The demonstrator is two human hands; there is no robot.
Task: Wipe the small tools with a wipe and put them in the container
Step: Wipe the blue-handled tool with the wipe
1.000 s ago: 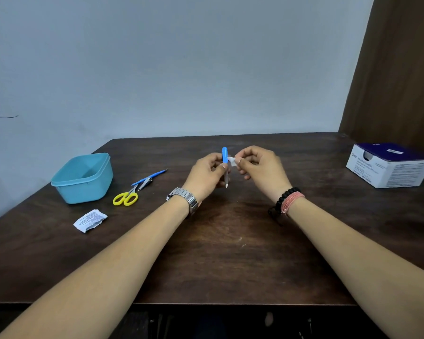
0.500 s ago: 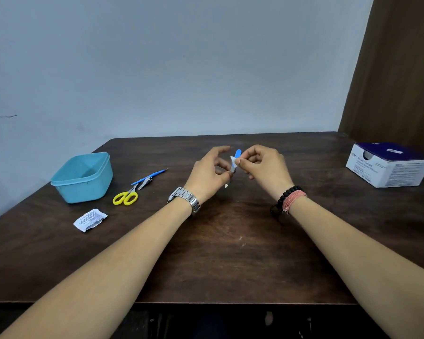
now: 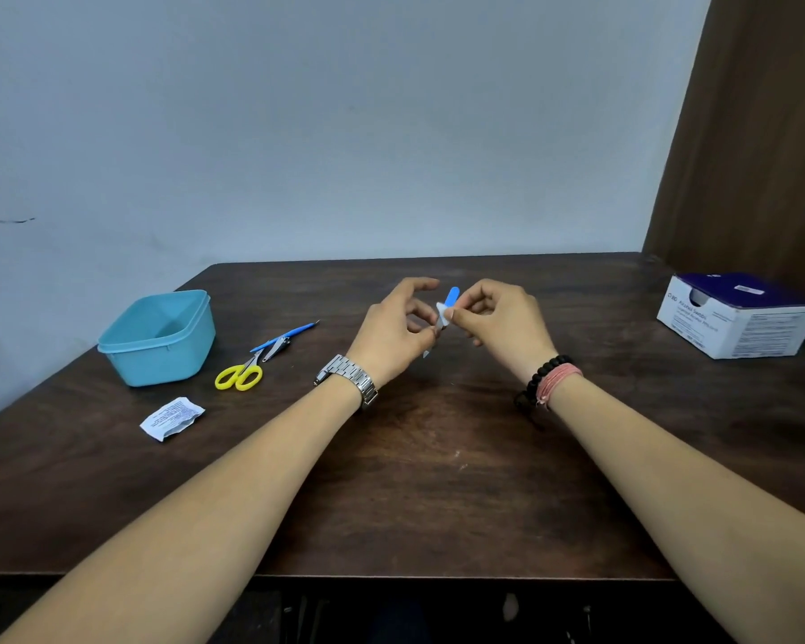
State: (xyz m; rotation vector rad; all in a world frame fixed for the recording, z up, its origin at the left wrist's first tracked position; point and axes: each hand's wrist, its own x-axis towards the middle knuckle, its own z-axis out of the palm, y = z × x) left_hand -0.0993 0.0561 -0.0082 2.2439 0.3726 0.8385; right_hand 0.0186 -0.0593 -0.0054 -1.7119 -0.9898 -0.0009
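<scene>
Above the middle of the dark wooden table [image 3: 438, 481], my left hand [image 3: 396, 330] pinches the lower metal part of a small blue-handled tool [image 3: 451, 296]. The tool tilts to the right, its blue end up. My right hand [image 3: 503, 320] pinches a small white wipe [image 3: 442, 314] round the tool's middle. A light blue container [image 3: 159, 337] stands open at the left. Beside it lie yellow-handled scissors [image 3: 240, 375], a metal nail clipper [image 3: 277, 347] and a thin blue-handled tool [image 3: 289, 334].
A torn white wipe packet [image 3: 170, 418] lies near the left front of the table. A white and purple box of swabs [image 3: 735, 318] stands at the right edge. A grey wall runs behind the table, and a brown curtain hangs at the right.
The blue-handled tool has tipped from upright to leaning right. My left index finger has lifted off it. My right hand has brought the wipe onto the tool's middle.
</scene>
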